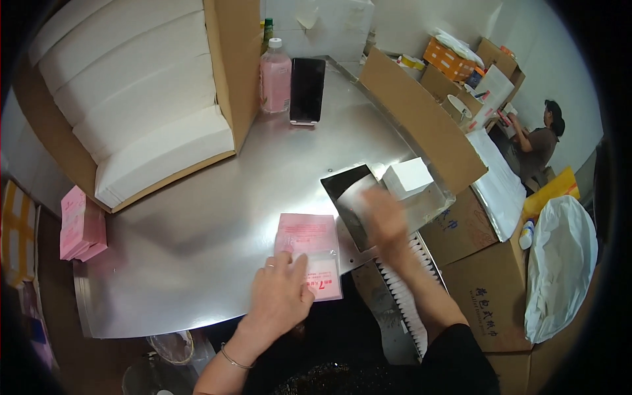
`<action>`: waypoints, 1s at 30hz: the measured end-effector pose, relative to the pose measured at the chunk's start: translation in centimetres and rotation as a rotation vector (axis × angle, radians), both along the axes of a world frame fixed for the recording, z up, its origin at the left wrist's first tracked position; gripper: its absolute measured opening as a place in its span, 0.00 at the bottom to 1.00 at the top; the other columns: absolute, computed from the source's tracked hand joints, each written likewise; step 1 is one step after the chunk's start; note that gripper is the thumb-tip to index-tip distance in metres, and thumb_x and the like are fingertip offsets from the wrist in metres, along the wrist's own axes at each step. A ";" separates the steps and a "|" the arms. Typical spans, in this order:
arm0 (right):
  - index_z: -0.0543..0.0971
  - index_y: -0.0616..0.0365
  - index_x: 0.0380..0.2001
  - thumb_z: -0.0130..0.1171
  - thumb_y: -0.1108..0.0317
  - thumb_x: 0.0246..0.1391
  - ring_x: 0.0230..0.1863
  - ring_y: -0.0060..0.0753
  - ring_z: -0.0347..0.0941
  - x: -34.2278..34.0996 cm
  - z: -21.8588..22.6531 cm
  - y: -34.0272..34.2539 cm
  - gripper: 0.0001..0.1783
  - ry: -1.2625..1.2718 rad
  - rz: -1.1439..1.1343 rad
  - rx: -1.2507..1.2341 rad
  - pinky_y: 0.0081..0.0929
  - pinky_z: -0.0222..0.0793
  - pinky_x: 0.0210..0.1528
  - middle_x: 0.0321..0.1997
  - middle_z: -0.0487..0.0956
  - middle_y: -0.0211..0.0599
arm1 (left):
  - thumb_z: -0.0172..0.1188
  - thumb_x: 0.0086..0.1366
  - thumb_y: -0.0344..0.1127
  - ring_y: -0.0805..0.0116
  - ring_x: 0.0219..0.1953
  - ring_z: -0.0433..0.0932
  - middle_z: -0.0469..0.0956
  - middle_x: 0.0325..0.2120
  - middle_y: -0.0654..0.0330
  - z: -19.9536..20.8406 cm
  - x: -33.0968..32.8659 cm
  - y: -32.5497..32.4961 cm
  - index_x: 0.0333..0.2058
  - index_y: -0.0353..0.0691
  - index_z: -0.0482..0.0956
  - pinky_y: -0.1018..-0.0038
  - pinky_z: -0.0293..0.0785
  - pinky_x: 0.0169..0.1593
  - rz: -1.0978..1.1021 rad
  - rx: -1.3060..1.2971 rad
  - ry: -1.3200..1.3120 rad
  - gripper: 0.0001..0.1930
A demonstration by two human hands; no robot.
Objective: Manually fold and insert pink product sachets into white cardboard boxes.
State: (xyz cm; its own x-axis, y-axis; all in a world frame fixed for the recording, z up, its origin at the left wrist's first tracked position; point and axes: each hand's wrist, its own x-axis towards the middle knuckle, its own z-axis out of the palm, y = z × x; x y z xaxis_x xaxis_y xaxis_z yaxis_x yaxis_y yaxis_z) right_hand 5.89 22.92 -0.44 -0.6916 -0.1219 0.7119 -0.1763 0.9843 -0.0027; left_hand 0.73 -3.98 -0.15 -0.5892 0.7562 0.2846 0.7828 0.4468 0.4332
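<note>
A pink printed plastic pouch point(307, 227) lies on the metal table close in front of me. My left hand point(280, 293) rests on it, fingers spread and pressing near its middle edge. To the right, my right hand point(387, 220) is smeared by motion. It holds a folded white tissue stack point(353, 196) over a dark rectangular patch point(342, 179) at the table's right side. Just beyond that hand stands a white block of tissues point(408, 178).
A big carton point(232, 72) of white tissue stacks stands at the left. Pink packets point(83, 225) are piled at the left edge. A phone point(307, 91) and pink bottle point(275, 78) stand at the back. Cartons point(484, 299) fill the right, with a seated person point(540, 148) beyond.
</note>
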 end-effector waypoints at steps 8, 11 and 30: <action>0.77 0.62 0.47 0.55 0.67 0.53 0.51 0.51 0.73 -3.9 -1.7 -9.3 0.19 -0.523 0.057 0.071 0.73 0.54 0.64 0.47 0.76 0.50 | 0.69 0.50 0.38 0.52 0.38 0.72 0.69 0.36 0.50 1.5 0.8 1.3 0.64 0.42 0.67 0.60 0.70 0.42 0.139 0.063 0.006 0.40; 0.77 0.56 0.46 0.55 0.65 0.54 0.50 0.49 0.74 -6.7 -3.7 -5.5 0.17 -0.530 -0.177 0.051 0.75 0.54 0.63 0.44 0.78 0.46 | 0.68 0.54 0.34 0.54 0.37 0.72 0.70 0.35 0.51 1.9 0.6 0.1 0.61 0.41 0.69 0.62 0.70 0.41 0.066 0.036 0.025 0.35; 0.81 0.69 0.42 0.61 0.82 0.53 0.54 0.54 0.76 -0.3 -3.4 -10.3 0.12 -0.128 0.077 -0.231 0.46 0.69 0.60 0.46 0.80 0.51 | 0.65 0.52 0.30 0.43 0.47 0.72 0.74 0.42 0.46 5.5 -16.5 -21.9 0.41 0.39 0.77 0.51 0.69 0.51 0.690 0.209 0.570 0.16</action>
State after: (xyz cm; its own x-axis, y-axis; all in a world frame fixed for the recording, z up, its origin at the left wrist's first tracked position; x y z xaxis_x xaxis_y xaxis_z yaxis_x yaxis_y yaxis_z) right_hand 5.58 12.63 -3.79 -0.7730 -0.0217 0.6340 -0.2340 0.9387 -0.2532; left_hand -15.82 -25.92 5.34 -0.6197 0.1891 0.7617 0.4911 0.8505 0.1884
